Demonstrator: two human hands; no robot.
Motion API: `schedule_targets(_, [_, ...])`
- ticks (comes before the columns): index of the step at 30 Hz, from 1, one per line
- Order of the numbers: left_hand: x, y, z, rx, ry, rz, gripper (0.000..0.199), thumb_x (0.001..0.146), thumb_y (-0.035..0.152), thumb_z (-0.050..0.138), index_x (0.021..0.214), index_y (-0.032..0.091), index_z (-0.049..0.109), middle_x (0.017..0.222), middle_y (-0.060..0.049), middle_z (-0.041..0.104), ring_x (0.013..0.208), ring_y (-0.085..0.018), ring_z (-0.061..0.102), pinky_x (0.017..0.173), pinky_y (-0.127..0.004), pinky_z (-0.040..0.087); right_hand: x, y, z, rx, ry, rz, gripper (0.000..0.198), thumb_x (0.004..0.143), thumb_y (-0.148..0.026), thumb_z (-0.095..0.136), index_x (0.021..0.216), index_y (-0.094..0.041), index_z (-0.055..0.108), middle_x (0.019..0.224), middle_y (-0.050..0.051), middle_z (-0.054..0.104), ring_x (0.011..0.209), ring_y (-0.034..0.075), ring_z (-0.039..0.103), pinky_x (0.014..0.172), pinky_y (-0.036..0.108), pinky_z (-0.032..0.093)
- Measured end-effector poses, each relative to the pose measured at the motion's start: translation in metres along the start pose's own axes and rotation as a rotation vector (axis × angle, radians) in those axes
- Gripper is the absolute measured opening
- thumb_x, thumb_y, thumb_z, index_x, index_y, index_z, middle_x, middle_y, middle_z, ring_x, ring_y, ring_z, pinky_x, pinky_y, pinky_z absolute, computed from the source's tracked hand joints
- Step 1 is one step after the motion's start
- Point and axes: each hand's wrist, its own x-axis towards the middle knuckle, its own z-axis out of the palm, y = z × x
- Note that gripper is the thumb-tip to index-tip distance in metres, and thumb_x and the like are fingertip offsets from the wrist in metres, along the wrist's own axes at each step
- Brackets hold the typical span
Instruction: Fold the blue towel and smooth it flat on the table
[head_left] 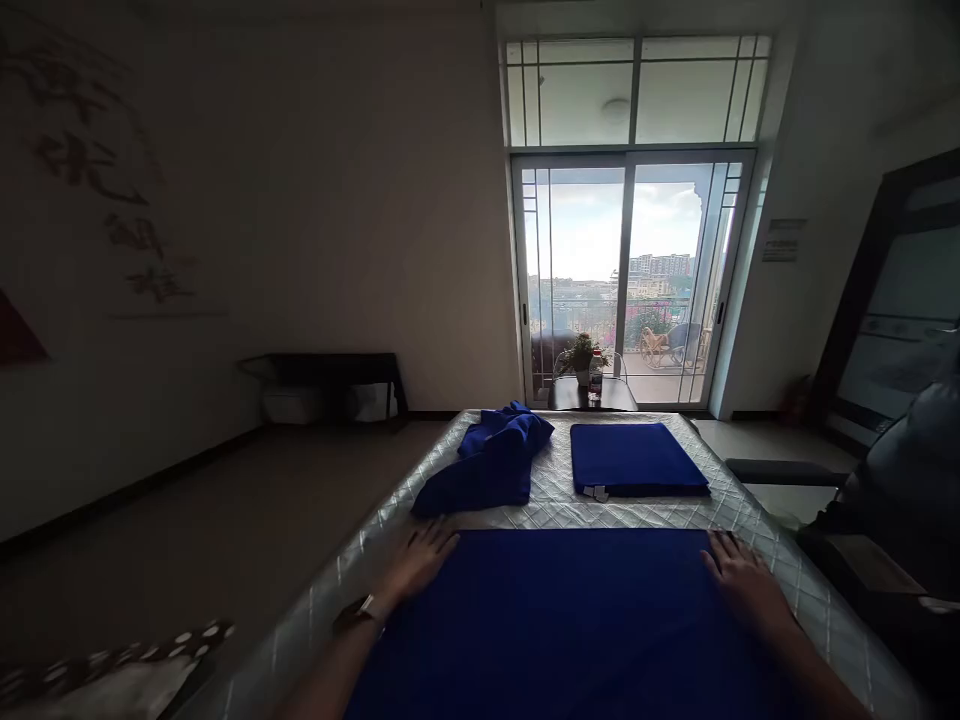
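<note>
Now L/R hands (427,558) (741,572) at blue cloth (570,620) corners, wall chars (90,165) blurred

The bottom edge cuts off the near end of the spread blue cloth (577,620), which hides much of the quilted mattress (799,575) beneath it, and crops both forearms (330,660). The left wristband (366,606) is too indistinct to tell its kind. Folds hide the full outline of the crumpled blue cloth (499,462); the white tags (600,493) on the folded blue cloth (637,456) are too small to read, as is the wall notice (784,241). Blur and gloom leave the red lettering (82,165) unreadable. The left edge crops the polka-dot fabric (150,653), the right edge the dark door (900,290).
</note>
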Motion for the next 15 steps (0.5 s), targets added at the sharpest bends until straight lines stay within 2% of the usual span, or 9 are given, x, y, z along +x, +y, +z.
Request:
schedule_targets(3, [0.003, 0.028, -0.009, 0.013, 0.046, -0.004, 0.065, 0.108, 0.047, 0.024, 0.162, 0.012, 0.032, 0.168, -0.019, 0.032, 0.157, -0.033, 0.027, 0.126, -0.057, 0.022, -0.001, -0.03, -0.017, -0.058, 0.033, -0.091, 0.061, 0.099, -0.027, 0.026, 0.15, -0.007, 0.053, 0.161, 0.019, 0.044, 0.154, 0.032, 0.032, 0.128, 0.052, 0.02])
schedule_targets(7, [-0.003, 0.111, -0.005, -0.07, 0.184, 0.346, 0.062, 0.108, 0.051, 0.028, 0.16, 0.019, 0.041, 0.167, -0.013, 0.036, 0.157, -0.03, 0.029, 0.128, -0.049, 0.024, -0.004, -0.113, -0.035, 0.082, -0.05, -0.233, 0.058, 0.101, -0.026, 0.027, 0.152, -0.012, 0.051, 0.16, 0.013, 0.047, 0.152, 0.028, 0.037, 0.128, 0.046, 0.025])
schedule_targets(9, [-0.008, 0.157, 0.004, -0.125, 0.168, 0.472, 0.066, 0.107, 0.056, 0.028, 0.161, 0.02, 0.039, 0.168, -0.013, 0.034, 0.158, -0.029, 0.026, 0.129, -0.049, 0.025, -0.005, -0.158, -0.037, 0.166, -0.142, -0.327, 0.058, 0.103, -0.032, 0.028, 0.154, -0.013, 0.048, 0.161, 0.011, 0.045, 0.153, 0.026, 0.035, 0.127, 0.044, 0.026])
schedule_targets(11, [-0.011, 0.193, 0.018, -0.16, 0.137, 0.529, 0.067, 0.107, 0.057, 0.025, 0.162, 0.019, 0.036, 0.168, -0.014, 0.033, 0.158, -0.029, 0.025, 0.129, -0.052, 0.025, -0.006, -0.193, -0.033, 0.223, -0.226, -0.369, 0.06, 0.103, -0.034, 0.028, 0.156, -0.012, 0.044, 0.163, 0.011, 0.042, 0.154, 0.025, 0.032, 0.127, 0.044, 0.026])
schedule_targets(13, [-0.012, 0.212, 0.03, -0.182, 0.124, 0.529, 0.065, 0.109, 0.053, 0.02, 0.162, 0.02, 0.034, 0.168, -0.014, 0.035, 0.157, -0.029, 0.027, 0.128, -0.054, 0.026, -0.007, -0.215, -0.027, 0.252, -0.281, -0.348, 0.061, 0.103, -0.033, 0.026, 0.158, -0.012, 0.041, 0.165, 0.011, 0.037, 0.156, 0.024, 0.028, 0.128, 0.044, 0.023])
schedule_targets(15, [-0.012, 0.216, 0.04, -0.197, 0.122, 0.496, 0.064, 0.109, 0.052, 0.018, 0.163, 0.02, 0.033, 0.167, -0.015, 0.037, 0.157, -0.029, 0.029, 0.127, -0.055, 0.028, -0.008, -0.222, -0.019, 0.268, -0.302, -0.309, 0.062, 0.104, -0.034, 0.023, 0.16, -0.012, 0.037, 0.167, 0.01, 0.034, 0.157, 0.023, 0.024, 0.129, 0.043, 0.02])
